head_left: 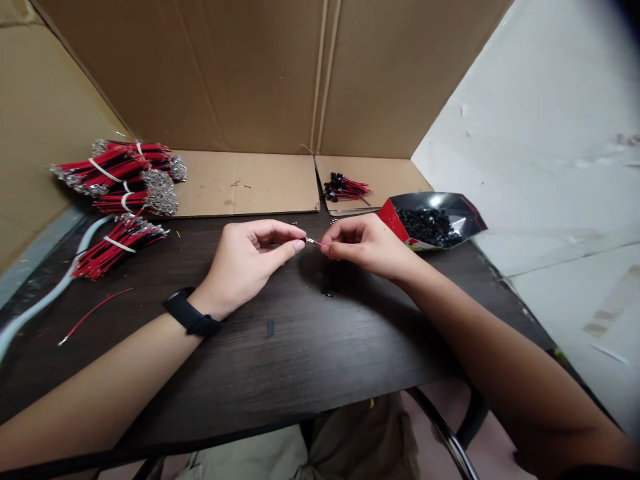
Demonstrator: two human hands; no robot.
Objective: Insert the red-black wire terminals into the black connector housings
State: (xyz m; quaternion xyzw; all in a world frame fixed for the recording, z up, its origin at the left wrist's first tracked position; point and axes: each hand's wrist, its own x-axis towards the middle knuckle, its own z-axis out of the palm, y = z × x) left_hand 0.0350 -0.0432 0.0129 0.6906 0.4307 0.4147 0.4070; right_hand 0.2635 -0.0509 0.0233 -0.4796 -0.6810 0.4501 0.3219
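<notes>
Over the middle of the dark table, my left hand (pixel 260 257) pinches a small black connector housing (pixel 304 240) between thumb and forefinger. Facing it, my right hand (pixel 363 245) is closed on a short red wire (pixel 319 244), whose silvery metal terminal points at the housing. The terminal's tip meets the housing or nearly so; how deep it sits I cannot tell. Most of the wire is hidden behind my right fingers. Below the hands lie a few small black pieces (pixel 327 292) on the table.
Banded bundles of red and black wires (pixel 120 173) are stacked at left, with one loose red wire (pixel 95 313) nearer me. Wires with black housings (pixel 347 188) lie on cardboard at the back. A box (pixel 473 227) of black housings stands right. Cardboard walls (pixel 225 73) rise behind.
</notes>
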